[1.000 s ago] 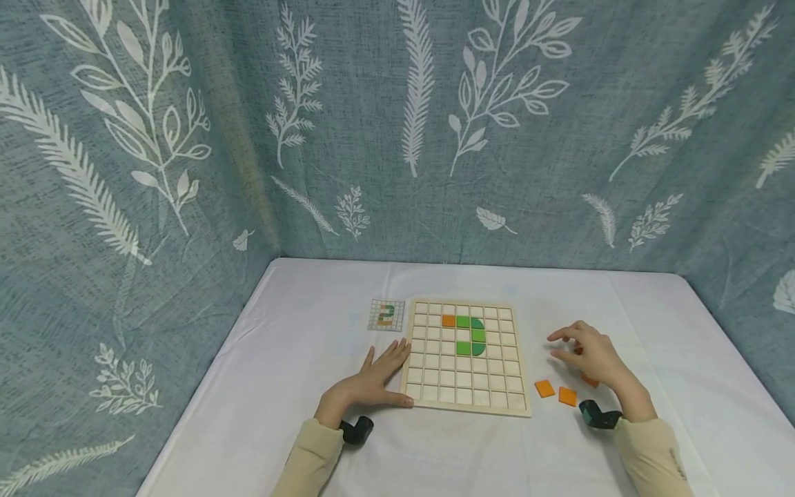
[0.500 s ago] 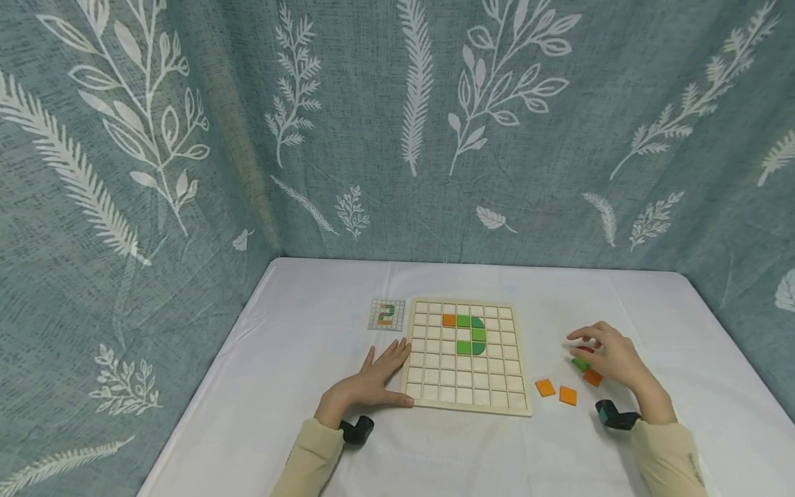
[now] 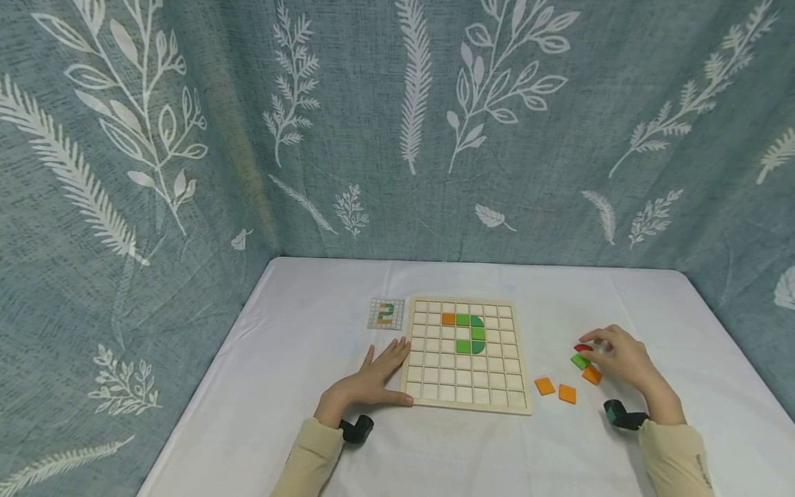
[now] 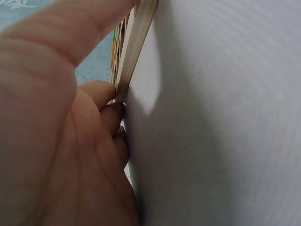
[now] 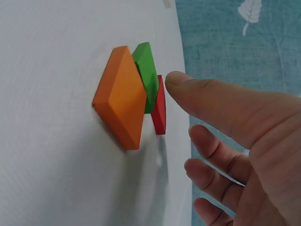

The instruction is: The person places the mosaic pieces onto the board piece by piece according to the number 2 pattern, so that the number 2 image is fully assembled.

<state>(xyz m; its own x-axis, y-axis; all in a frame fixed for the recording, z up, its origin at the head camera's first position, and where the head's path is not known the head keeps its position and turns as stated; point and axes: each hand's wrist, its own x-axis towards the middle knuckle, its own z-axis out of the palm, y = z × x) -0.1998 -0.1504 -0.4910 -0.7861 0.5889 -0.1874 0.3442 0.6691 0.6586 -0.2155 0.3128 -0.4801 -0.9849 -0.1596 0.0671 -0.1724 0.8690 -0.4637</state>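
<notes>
My left hand (image 3: 373, 379) rests at the left side of the wooden grid board (image 3: 437, 380), thumb at its near corner and fingers spread along the edge. In the left wrist view the fingertips (image 4: 109, 94) meet the board's rim. Over on the right, my right hand (image 3: 624, 359) hovers beside a red tile (image 5: 160, 107), with thumb and fingers apart and nothing between them. A green tile (image 5: 146, 75) and an orange tile (image 5: 123, 96) lie right beside the red one. The board carries an orange square (image 3: 448, 319) and several green pieces (image 3: 477, 333) in a hooked shape.
Two more orange tiles (image 3: 544, 386) lie between the board and the right hand. A small pattern card (image 3: 386, 314) is left of the board's far corner. The white-covered table (image 3: 310, 297) ends at a leaf-print curtain (image 3: 373, 138).
My right hand has moved right, away from the board, and the green, red and orange tiles beside it show more clearly. The left hand and the board stay in place.
</notes>
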